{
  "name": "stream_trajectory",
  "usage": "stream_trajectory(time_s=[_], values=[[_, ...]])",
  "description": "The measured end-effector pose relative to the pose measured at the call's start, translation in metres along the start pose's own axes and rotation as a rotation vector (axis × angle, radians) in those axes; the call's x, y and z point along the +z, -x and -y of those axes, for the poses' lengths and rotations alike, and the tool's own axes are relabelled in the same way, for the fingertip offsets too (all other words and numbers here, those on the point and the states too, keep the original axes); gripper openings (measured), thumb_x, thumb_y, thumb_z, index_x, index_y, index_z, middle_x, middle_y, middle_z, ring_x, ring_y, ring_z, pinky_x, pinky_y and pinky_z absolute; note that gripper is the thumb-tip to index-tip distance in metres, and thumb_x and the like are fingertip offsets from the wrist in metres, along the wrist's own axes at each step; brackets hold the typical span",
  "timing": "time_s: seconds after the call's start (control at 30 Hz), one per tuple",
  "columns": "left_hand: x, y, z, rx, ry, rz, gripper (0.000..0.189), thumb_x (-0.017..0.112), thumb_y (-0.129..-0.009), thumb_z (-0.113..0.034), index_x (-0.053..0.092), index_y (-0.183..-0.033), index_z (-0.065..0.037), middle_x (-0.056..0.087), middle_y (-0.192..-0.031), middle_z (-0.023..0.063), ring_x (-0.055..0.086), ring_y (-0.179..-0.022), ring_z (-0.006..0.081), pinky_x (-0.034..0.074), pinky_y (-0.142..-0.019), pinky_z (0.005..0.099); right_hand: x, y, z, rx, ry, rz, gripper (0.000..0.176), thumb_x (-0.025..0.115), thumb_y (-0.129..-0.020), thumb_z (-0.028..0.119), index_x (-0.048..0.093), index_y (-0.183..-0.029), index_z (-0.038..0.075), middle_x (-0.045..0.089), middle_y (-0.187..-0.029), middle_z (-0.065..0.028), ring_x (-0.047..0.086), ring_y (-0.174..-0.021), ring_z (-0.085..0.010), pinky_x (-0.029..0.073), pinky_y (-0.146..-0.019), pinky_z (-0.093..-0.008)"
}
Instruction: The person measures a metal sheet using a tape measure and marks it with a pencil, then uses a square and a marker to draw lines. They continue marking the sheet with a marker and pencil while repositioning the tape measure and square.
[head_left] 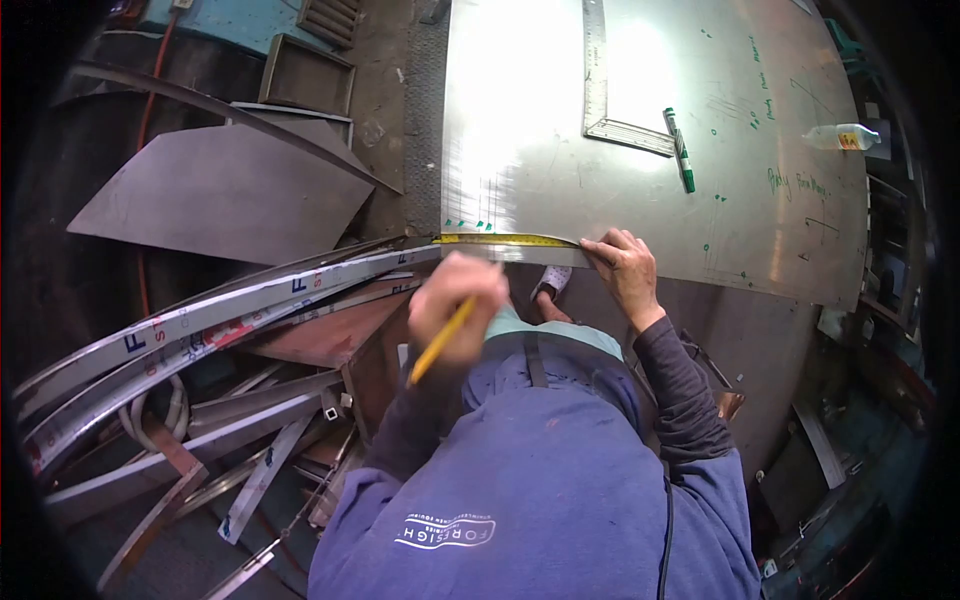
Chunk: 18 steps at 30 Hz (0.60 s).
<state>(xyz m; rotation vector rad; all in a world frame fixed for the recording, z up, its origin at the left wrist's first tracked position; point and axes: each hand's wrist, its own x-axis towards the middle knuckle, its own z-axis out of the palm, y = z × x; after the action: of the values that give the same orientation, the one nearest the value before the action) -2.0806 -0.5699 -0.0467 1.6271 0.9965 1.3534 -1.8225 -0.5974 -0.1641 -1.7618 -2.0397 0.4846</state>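
Note:
My left hand (455,305), blurred by motion, is closed around a yellow pencil (442,342) near the sheet's front left corner. My right hand (624,268) pinches a yellow tape measure (505,239) at its right end. The tape lies along the front edge of a shiny metal sheet (540,190), reaching left to the sheet's corner. Small green marks (468,224) show just beyond the tape. Farther up the sheet lie a metal square (597,85) and a green marker (680,150), which touches the square's short arm.
A clear bottle (842,137) lies at the sheet's right side, near green handwriting (797,181). On the left are a grey metal plate (225,190), long film-covered strips (220,300) and a pile of metal offcuts (240,440). A metal tray (308,78) is at the upper left.

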Motion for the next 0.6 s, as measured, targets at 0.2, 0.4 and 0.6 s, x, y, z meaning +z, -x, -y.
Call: stream_trajectory(time_s=[0.2, 0.4, 0.6], values=[[0.010, -0.019, -0.140, 0.352, 0.591, -0.073, 0.016, 0.066, -0.085, -0.002, 0.061, -0.073, -0.011, 0.061, -0.081, 0.0084, 0.050, -0.060, 0.0184, 0.044, -0.055, 0.0296, 0.001, 0.000, -0.001, -0.010, 0.008, 0.014, 0.017, 0.074, -0.081, 0.019, 0.077, -0.097, 0.020, 0.061, -0.082, 0.0002, 0.061, -0.082, -0.0192, 0.047, -0.070, -0.0345], [0.014, -0.021, -0.177, 0.017, 0.757, -0.037, 0.013, 0.079, -0.083, -0.007, 0.071, -0.089, -0.016, 0.060, -0.082, 0.0010, 0.052, -0.072, 0.0145, 0.041, -0.066, 0.0296, 0.000, -0.001, -0.002, -0.027, -0.008, -0.009, 0.017, 0.075, -0.080, 0.016, 0.078, -0.097, 0.019, 0.061, -0.080, -0.0007, 0.060, -0.078, -0.0197, 0.046, -0.068, -0.0339], [0.016, -0.030, -0.182, -0.044, 0.752, 0.009, 0.021, 0.079, -0.080, -0.004, 0.072, -0.098, -0.013, 0.063, -0.088, 0.0039, 0.053, -0.074, 0.0151, 0.042, -0.067, 0.0313, 0.001, 0.000, -0.003, -0.026, 0.007, -0.002, 0.016, 0.074, -0.081, 0.017, 0.078, -0.096, 0.018, 0.061, -0.080, -0.0005, 0.060, -0.078, -0.0199, 0.046, -0.068, -0.0338]])
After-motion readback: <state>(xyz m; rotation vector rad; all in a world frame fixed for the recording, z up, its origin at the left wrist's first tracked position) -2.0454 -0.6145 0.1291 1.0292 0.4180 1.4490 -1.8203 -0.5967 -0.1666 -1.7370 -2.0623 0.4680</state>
